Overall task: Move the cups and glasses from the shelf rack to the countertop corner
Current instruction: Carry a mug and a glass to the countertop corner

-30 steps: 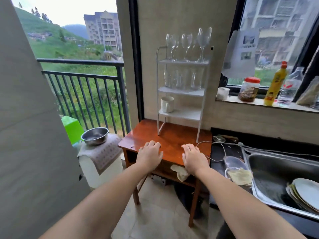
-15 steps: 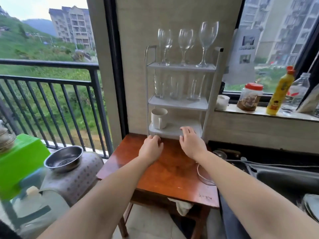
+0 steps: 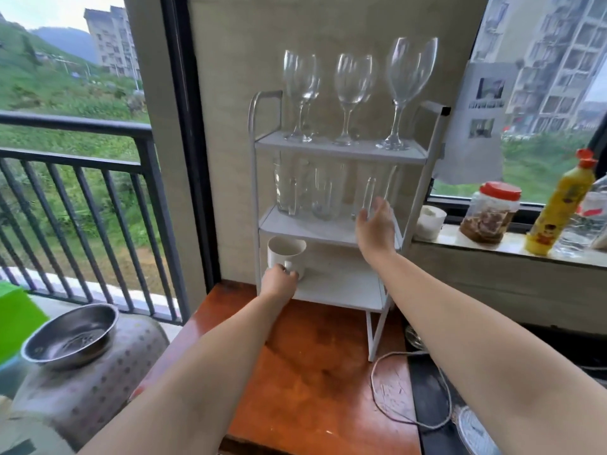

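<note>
A white three-tier shelf rack (image 3: 422, 192) stands at the back of a reddish wooden table (image 3: 315, 382). Three wine glasses (image 3: 351, 93) stand on its top shelf. Several clear tumblers (image 3: 325, 192) fill the middle shelf. A white mug (image 3: 284, 254) sits at the left of the bottom shelf. My left hand (image 3: 279, 284) is closed around the mug's handle, and the mug still rests on the shelf. My right hand (image 3: 376, 224) is open at the middle shelf, its fingers next to the rightmost tumbler (image 3: 377, 188); whether they touch it I cannot tell.
A windowsill on the right holds a small white cup (image 3: 430, 221), a red-lidded jar (image 3: 489, 211) and a yellow bottle (image 3: 558, 205). A white cable (image 3: 381, 389) lies across the table's right edge. A steel bowl (image 3: 70, 336) sits on a covered stand at lower left, by the balcony railing (image 3: 75, 178).
Both hands rose from the table to the rack. The left closed on the mug's handle; the right lifted to the middle shelf. The camera moved closer.
</note>
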